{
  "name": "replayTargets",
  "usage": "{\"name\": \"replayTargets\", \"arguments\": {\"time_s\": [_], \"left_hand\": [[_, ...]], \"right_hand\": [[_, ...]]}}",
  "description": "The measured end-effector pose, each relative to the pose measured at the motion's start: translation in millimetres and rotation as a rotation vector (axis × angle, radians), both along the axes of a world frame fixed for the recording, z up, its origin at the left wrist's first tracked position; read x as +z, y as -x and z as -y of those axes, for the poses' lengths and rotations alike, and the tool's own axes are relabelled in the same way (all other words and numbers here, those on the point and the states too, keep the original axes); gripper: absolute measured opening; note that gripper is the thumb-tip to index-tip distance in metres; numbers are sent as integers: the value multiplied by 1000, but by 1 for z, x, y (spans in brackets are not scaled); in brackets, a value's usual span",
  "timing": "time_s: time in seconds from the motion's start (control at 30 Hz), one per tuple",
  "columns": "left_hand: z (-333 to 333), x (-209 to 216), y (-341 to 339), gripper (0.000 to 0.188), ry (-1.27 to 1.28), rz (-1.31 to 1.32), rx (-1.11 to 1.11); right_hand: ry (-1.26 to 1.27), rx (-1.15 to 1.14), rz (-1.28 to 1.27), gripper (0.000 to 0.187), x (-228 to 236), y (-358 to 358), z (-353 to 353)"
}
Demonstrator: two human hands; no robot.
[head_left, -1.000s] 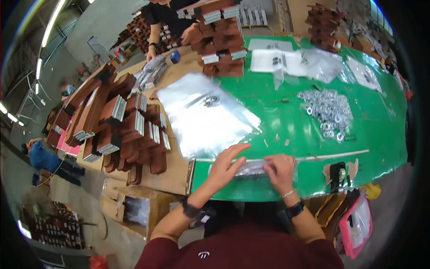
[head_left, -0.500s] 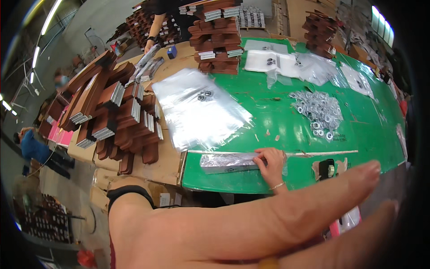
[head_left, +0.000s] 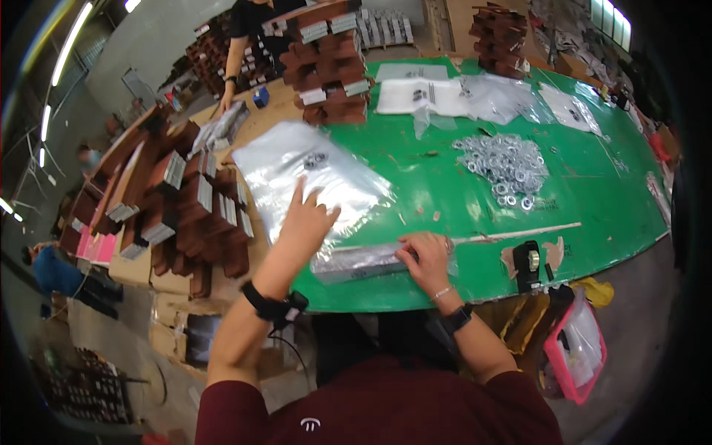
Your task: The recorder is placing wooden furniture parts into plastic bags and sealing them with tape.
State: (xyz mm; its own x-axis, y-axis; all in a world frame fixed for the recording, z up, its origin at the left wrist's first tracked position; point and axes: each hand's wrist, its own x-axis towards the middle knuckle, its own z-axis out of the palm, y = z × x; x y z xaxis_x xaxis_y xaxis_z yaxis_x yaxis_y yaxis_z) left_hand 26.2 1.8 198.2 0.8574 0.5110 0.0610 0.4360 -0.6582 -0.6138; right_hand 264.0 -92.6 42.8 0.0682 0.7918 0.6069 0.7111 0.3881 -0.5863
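Your left hand (head_left: 304, 225) has its fingers spread over the clear plastic bags (head_left: 274, 167) at the left. Your right hand (head_left: 428, 258), fingers bent, rests at the right end of the plastic-wrapped bundle (head_left: 354, 263) along the table's (head_left: 415, 185) near side; whether it pinches the wrapping cannot be told.

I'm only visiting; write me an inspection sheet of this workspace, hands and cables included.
Surface: green tabletop, partly covered.
Work items: clear plastic bags lying flat; wrapped package near the front edge.
Clutter: pile of metal rings, black tool, brown scraps.
Hands: left hand open over the clear plastic bags, contact unclear; right hand on the wrapped package.
Cables: black cable hanging at the left wristband.
Surroundings: stacked brown pieces, a co-worker, pink basket.
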Motion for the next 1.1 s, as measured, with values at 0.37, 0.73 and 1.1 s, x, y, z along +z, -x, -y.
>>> {"name": "replayTargets", "arguments": {"time_s": [0.37,0.73,1.1], "left_hand": [[9,-88,-12,54,942,850,97],[34,-117,-18,33,683,943,57],[39,-124,-17,43,559,736,-122]], "right_hand": [[5,7,5,15,1,1,-18],[63,18,11,15,6,2,-13],[182,68,-70,23,7,-8,-17]]}}
